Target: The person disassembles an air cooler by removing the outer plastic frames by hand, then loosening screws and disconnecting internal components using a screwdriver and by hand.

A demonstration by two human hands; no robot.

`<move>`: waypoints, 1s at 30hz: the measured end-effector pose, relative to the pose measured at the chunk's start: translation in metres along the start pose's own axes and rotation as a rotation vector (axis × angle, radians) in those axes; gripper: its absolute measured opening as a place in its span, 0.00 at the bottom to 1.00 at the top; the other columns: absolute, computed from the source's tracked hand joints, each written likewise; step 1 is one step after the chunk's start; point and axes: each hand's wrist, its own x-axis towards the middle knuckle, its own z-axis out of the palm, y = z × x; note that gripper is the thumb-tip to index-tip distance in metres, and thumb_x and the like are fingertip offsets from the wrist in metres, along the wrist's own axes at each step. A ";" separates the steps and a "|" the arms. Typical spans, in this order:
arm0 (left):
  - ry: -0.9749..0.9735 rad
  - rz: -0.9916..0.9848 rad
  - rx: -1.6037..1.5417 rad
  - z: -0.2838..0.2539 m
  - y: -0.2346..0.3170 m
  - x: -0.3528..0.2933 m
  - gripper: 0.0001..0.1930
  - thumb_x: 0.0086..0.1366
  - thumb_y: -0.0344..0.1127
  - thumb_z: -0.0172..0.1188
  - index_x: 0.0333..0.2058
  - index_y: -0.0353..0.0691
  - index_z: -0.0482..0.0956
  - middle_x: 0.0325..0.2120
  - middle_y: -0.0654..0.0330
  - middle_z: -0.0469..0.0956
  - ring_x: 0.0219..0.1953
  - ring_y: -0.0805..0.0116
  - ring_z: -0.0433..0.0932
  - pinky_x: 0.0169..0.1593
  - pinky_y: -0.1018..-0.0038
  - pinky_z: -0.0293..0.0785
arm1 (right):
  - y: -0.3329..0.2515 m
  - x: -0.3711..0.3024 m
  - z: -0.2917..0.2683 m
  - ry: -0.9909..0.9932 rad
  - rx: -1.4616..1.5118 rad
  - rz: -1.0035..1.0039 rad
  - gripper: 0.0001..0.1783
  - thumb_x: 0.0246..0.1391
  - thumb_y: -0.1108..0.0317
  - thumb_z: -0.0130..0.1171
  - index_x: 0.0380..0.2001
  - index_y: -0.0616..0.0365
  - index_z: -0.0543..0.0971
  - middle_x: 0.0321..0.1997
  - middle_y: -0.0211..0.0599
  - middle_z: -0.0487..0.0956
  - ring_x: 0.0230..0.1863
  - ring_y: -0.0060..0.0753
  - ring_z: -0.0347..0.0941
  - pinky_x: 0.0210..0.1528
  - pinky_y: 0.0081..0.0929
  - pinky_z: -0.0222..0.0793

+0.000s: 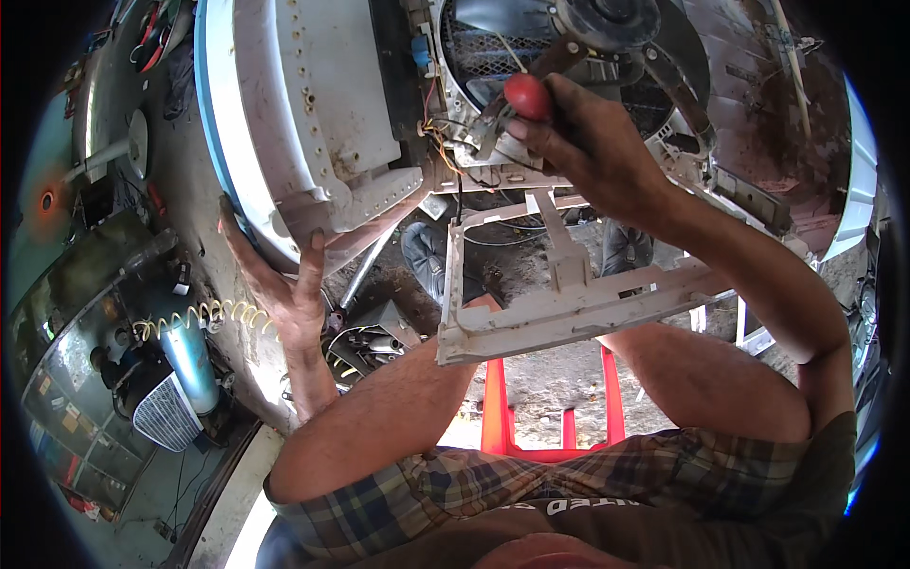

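The right hand (611, 147) is closed around a red-handled tool (528, 97) just in front of the fan (607, 21); the left hand (296, 299), fingers spread, braces the pale panel (336, 95) to the fan's left. I'd steady that tool, clear of the wires (441, 144). Nearer me than the fan lies dirty floor (559, 384); a blue cylinder (192, 368) stands far left.

The fan (611, 21) is sitting right of the panel (336, 90). The frame (569, 311) is extending between fan and thighs (374, 408), while the tank (192, 370) is standing far left.
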 end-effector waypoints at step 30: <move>-0.013 -0.079 -0.159 -0.001 0.016 0.005 0.56 0.56 0.49 0.75 0.75 0.30 0.53 0.73 0.41 0.57 0.74 0.47 0.56 0.76 0.51 0.50 | 0.005 0.001 0.001 0.180 0.105 0.077 0.23 0.57 0.53 0.72 0.40 0.67 0.84 0.30 0.50 0.83 0.30 0.46 0.81 0.37 0.41 0.75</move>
